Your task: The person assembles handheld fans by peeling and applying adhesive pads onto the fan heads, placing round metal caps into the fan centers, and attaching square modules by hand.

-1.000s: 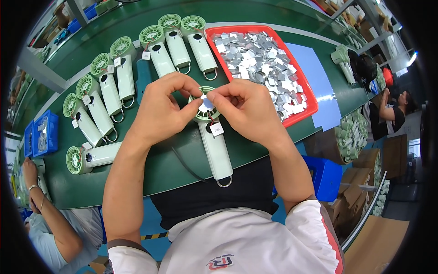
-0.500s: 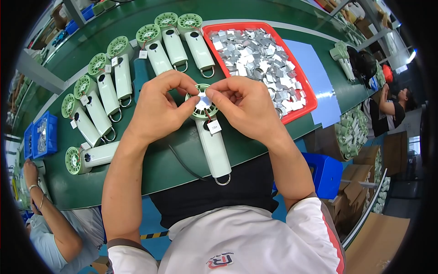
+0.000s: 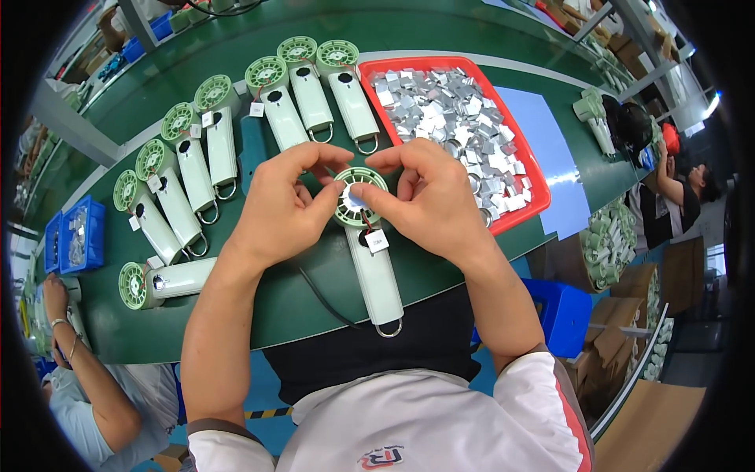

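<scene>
In front of me a pale green handheld fan lies on the bench, its round grille head away from me and its metal loop nearest. A small shiny silver piece sits at the hub. My right hand has its thumb pressed on that piece, with its index finger bent near the far rim. On the other side, my left hand keeps its thumb on the head's left rim, fingers curled. A white connector on red and black wires rests on the handle's top.
A red tray of silver pieces stands right, by a blue sheet. Several similar fans line the far and left bench. A black cable lies near the edge; blue bins stand left. A co-worker's hand is beyond.
The bench scene has shifted slightly down in view. My right thumb has moved onto the silver piece at the hub; the left thumb has drawn back to the rim.
</scene>
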